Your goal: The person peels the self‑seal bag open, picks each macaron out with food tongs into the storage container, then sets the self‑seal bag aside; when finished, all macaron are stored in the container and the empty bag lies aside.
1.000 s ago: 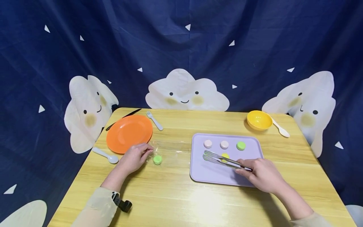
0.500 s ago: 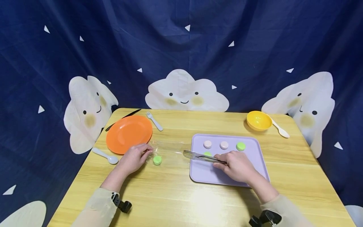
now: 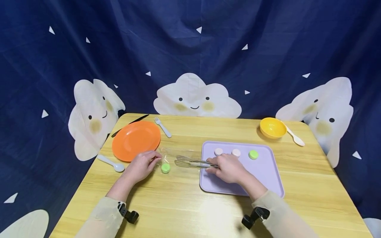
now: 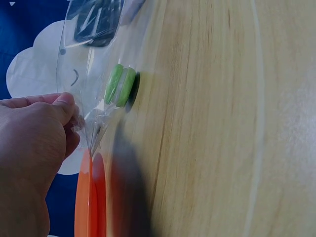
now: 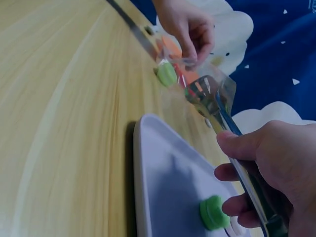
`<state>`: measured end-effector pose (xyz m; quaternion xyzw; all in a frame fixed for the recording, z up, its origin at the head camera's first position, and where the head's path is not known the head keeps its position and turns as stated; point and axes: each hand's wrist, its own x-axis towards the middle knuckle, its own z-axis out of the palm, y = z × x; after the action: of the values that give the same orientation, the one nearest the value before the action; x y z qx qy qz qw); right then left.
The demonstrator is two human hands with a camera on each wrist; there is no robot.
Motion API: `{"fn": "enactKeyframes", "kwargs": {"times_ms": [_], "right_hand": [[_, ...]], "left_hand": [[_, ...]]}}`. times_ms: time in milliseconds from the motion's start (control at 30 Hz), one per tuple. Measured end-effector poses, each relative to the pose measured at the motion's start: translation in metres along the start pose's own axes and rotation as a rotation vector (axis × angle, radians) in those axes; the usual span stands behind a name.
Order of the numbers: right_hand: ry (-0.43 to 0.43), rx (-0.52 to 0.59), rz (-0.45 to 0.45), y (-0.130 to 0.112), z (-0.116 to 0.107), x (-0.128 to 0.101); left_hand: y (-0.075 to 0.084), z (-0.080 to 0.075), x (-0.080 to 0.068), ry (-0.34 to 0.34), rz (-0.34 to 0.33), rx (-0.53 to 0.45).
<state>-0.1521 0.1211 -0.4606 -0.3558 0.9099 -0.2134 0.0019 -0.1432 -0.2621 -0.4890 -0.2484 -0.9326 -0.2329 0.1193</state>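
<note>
My left hand pinches the edge of a clear plastic bag lying on the table beside the orange plate. One green macaron sits inside the bag. My right hand grips metal tongs, whose tips reach into the bag's mouth. I cannot tell whether the tips hold anything. On the lilac tray lie two pink macarons and a green one. Another green macaron lies on the tray under my right fingers.
A yellow bowl with a white spoon stands at the back right. A white fork and a black knife lie behind the orange plate, a second white spoon in front of it. Dark blue cloth hangs behind the table.
My right hand has carried the tongs leftward from the middle of the tray to the bag's mouth. The left hand has kept its pinch on the bag.
</note>
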Motion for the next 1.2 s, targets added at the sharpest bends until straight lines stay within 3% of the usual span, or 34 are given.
{"fn": "enactKeyframes", "kwargs": {"times_ms": [233,633,1000,1200], "right_hand": [[-0.089,0.091,0.024,-0.009,0.006,0.022],[-0.181,0.094,0.015,-0.011,0.017,0.041],[-0.160,0.021,-0.103,-0.018,0.028,0.049],[-0.149,0.011,-0.083,-0.018,0.025,0.045]], "left_hand": [[0.000,0.001,0.000,0.013,0.010,-0.007],[-0.001,0.005,-0.002,0.026,0.031,-0.036],[0.003,0.002,-0.005,0.017,0.013,-0.055],[0.001,0.001,-0.006,0.016,0.014,-0.047]]}}
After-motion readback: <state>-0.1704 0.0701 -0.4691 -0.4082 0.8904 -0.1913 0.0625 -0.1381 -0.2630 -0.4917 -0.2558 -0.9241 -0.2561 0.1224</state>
